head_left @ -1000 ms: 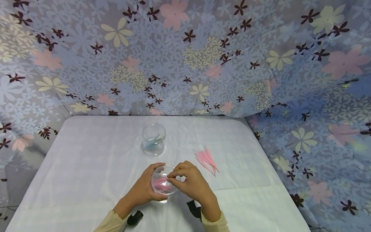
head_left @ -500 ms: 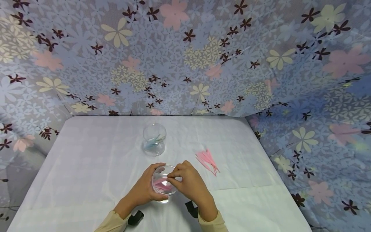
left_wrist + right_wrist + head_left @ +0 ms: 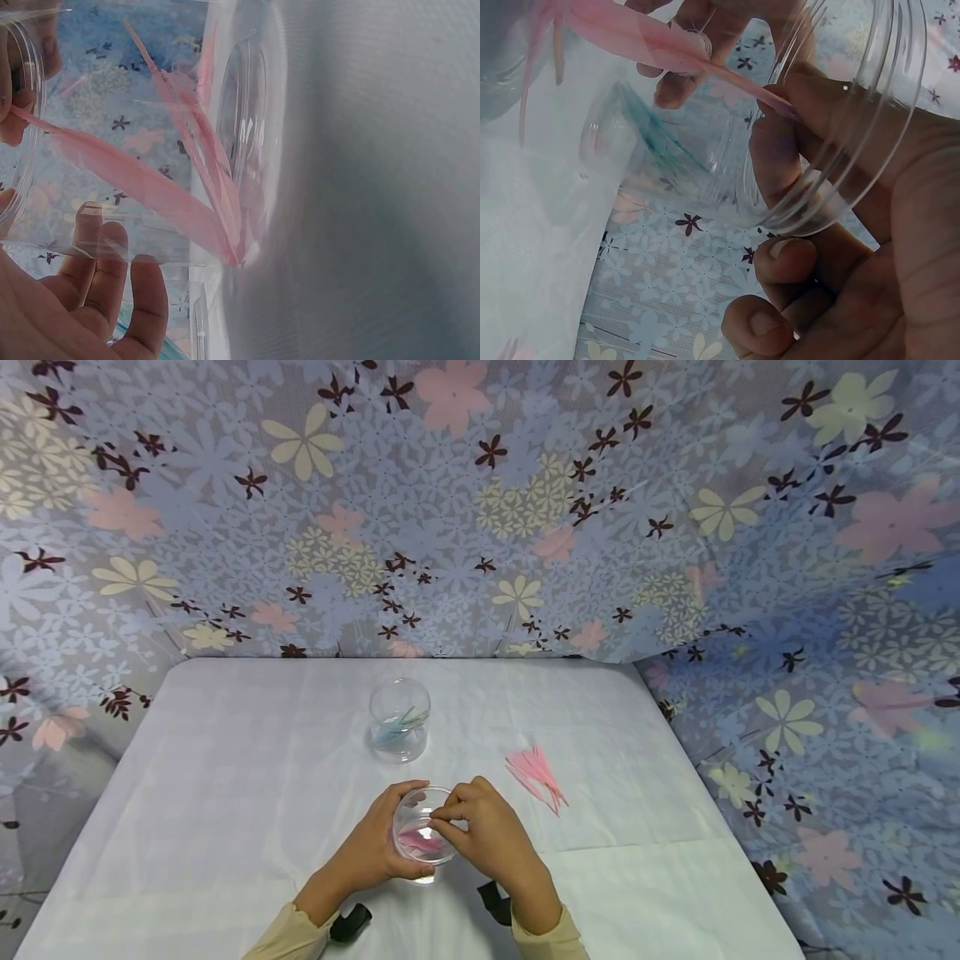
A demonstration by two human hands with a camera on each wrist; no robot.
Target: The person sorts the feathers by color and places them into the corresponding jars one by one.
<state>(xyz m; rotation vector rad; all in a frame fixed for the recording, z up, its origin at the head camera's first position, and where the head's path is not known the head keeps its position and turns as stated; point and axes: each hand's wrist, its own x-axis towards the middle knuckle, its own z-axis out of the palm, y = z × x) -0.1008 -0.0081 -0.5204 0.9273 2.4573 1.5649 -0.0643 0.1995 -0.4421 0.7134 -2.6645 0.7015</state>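
The left hand (image 3: 375,841) curls round a clear jar (image 3: 409,811), thumb and fingers spread about its sides. At the mouth, the right hand (image 3: 491,837) pinches a pink feather (image 3: 135,169) by its quill, the vane slanting down inside beside other pink feathers (image 3: 204,146). A loose pink pile (image 3: 536,774) lies rightward on the white table (image 3: 262,760); beyond stands a second jar (image 3: 399,697) holding blue feathers (image 3: 393,730)

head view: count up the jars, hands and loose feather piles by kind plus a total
Near jar, far jar: 2 jars
Left hand, right hand: 2 hands
Loose pink feather pile: 1 pile
Total: 5
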